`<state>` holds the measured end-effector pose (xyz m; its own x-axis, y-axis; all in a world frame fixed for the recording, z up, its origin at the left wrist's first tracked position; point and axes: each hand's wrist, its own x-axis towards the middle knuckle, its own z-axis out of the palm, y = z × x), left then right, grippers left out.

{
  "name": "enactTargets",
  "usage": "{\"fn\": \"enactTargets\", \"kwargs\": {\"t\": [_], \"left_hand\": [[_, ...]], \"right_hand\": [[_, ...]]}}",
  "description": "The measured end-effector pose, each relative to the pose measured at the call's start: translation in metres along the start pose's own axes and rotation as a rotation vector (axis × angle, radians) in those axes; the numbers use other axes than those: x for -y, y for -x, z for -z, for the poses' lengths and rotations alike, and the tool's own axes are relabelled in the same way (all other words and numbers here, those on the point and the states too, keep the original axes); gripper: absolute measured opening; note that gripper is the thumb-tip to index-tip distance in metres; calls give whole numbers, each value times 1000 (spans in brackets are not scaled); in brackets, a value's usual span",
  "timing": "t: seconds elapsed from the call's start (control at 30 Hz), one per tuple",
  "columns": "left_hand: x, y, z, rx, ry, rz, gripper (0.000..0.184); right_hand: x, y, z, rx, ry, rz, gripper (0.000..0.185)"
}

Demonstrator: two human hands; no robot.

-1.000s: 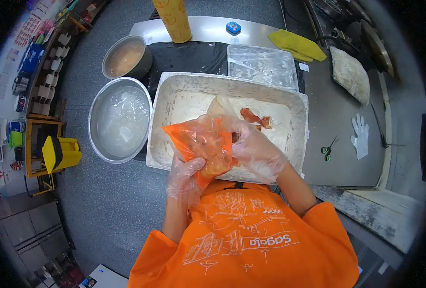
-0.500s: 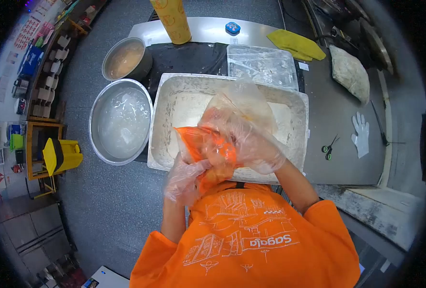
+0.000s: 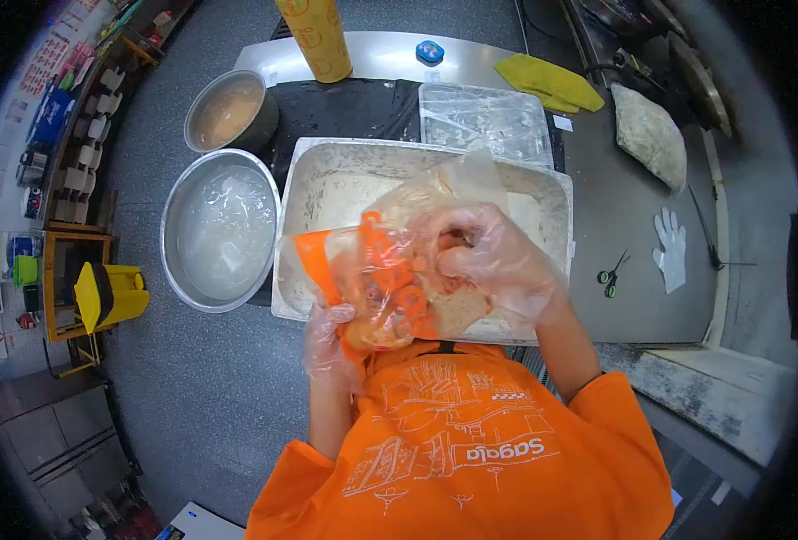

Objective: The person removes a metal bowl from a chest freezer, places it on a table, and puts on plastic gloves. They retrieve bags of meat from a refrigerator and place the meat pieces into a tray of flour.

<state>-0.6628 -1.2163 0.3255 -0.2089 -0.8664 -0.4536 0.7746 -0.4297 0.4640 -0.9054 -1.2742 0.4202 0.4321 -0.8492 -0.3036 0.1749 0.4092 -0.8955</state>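
Note:
A clear plastic bag with orange print is held over a white tub. Pale, pinkish contents that look like raw meat show through it. My left hand, in a clear disposable glove, grips the bag's lower left side. My right hand, gloved the same way, is closed at the bag's right side, fingers curled in on thin clear plastic. Its fingertips partly hide what they pinch. White powder like flour covers the tub floor beneath.
Left of the tub are a metal bowl of cloudy liquid and a pot. Behind sit a clear-lidded container, a yellow cloth and a yellow cylinder. Scissors, a white glove and a filled bag lie right.
The bag has been spread out flatter, showing more of its print and contents. My right hand has moved right and its fingers have curled. My left hand keeps its hold low on the left.

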Motion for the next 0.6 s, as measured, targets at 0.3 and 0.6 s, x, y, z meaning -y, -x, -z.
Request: {"fn": "enactTargets", "kwargs": {"t": [0.3, 0.6], "left_hand": [[-9, -24, -34, -54, -894, -1168, 64], [-14, -21, -35, 58, -703, -1017, 83]], "right_hand": [[28, 36, 22, -207, -346, 147, 57], [12, 37, 15, -29, -682, 203, 64]]}}
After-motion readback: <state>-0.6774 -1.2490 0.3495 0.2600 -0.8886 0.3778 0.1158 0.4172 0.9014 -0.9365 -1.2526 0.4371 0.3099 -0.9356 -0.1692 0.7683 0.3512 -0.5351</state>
